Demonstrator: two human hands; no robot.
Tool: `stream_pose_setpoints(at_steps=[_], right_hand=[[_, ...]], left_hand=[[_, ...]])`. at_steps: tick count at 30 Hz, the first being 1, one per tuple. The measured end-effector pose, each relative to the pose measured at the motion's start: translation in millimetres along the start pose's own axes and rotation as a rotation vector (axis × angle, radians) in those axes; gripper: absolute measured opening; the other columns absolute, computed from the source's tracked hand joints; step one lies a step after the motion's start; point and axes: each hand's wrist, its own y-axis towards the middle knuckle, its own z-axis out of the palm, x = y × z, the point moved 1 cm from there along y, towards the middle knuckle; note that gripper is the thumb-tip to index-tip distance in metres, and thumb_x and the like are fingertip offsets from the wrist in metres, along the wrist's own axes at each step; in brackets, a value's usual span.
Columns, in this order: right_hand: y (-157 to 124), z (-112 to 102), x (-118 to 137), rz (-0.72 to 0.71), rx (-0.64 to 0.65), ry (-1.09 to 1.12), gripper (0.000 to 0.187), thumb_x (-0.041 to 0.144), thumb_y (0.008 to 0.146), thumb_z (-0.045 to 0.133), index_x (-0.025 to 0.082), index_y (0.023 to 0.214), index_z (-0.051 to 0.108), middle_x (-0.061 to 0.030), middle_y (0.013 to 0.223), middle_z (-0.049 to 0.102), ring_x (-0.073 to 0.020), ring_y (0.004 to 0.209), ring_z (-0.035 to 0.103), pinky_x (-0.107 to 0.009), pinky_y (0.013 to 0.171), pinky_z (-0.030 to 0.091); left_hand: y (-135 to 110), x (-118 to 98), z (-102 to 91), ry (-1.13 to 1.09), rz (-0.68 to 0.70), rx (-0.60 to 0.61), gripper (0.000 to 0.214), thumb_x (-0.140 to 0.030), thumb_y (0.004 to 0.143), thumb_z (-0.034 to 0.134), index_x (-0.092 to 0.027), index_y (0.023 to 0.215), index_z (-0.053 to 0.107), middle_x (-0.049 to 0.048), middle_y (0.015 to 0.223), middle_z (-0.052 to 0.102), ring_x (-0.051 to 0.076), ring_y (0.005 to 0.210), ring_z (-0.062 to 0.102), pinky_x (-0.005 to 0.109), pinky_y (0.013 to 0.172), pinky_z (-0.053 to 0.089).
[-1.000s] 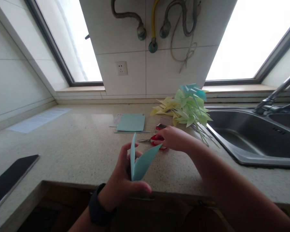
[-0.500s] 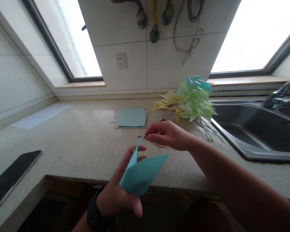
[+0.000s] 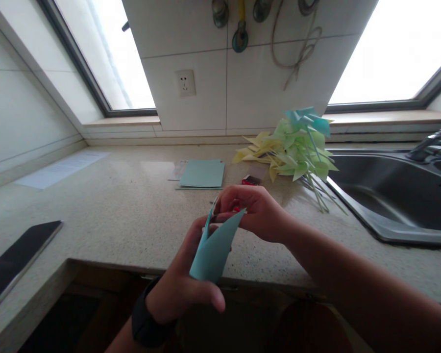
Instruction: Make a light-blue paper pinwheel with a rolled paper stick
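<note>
A sheet of blue-green paper (image 3: 216, 250), bent over into a curve, is held up above the counter's front edge. My left hand (image 3: 191, 279) supports it from below and behind, with the thumb sticking out toward me and the other fingers partly hidden by the paper. My right hand (image 3: 255, 213) has its fingers curled at the paper's upper edge, pinching the left corner. The right fingertips are partly covered by the paper. Behind my hands lies a stack of pale green paper squares (image 3: 202, 173).
Finished paper pinwheels (image 3: 297, 147) on sticks lie in a pile by the metal sink (image 3: 375, 196). A small red and black packet (image 3: 250, 180) rests near them. A phone (image 3: 22, 257) and a printed sheet (image 3: 62, 169) are on the left of the counter (image 3: 125, 215).
My right hand has come down and closer to my left. The paper's loose right corner has swung up and inward, so the sheet is more tightly curved. The view has tilted slightly downward.
</note>
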Motion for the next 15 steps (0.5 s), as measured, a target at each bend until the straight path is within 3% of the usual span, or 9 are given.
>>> stream_pose_setpoints(at_steps=[4,7,10,15], right_hand=[[-3,-2,3,-0.044,0.007,-0.051,0.011,0.021,0.084,0.077,0.017,0.084,0.066,-0.006,0.09,0.074,-0.0175,0.084,0.069,-0.032,0.076,0.054],[-4,-2,4,-0.068,0.057,-0.079,0.013,0.017,0.082,0.078,0.016,0.086,0.066,-0.0076,0.092,0.075,-0.0195,0.087,0.07,-0.034,0.079,0.055],[-5,-2,4,-0.101,0.116,-0.08,0.018,0.014,0.078,0.079,0.017,0.083,0.062,-0.0086,0.095,0.075,-0.0206,0.087,0.07,-0.035,0.08,0.055],[-5,-1,8,-0.145,0.155,-0.055,0.019,0.013,0.079,0.078,0.018,0.082,0.059,-0.0087,0.092,0.072,-0.0215,0.087,0.069,-0.036,0.078,0.056]], left_hand=[[1,-8,-0.4,-0.089,-0.008,-0.06,0.103,-0.066,0.058,0.09,-0.031,0.146,0.048,0.0056,0.105,0.065,0.022,0.085,0.058,0.031,0.071,0.049],[2,-13,0.2,-0.107,0.009,-0.068,0.098,-0.061,0.059,0.093,-0.033,0.143,0.05,0.001,0.093,0.064,0.017,0.074,0.055,0.027,0.063,0.046],[4,-16,1.0,-0.087,0.062,-0.097,0.091,-0.051,0.056,0.098,-0.034,0.136,0.057,0.0019,0.108,0.065,0.016,0.079,0.057,0.026,0.067,0.047],[6,-18,-3.3,-0.086,0.101,-0.123,0.08,-0.039,0.058,0.1,-0.033,0.127,0.061,0.0024,0.124,0.067,0.023,0.107,0.058,0.03,0.089,0.045]])
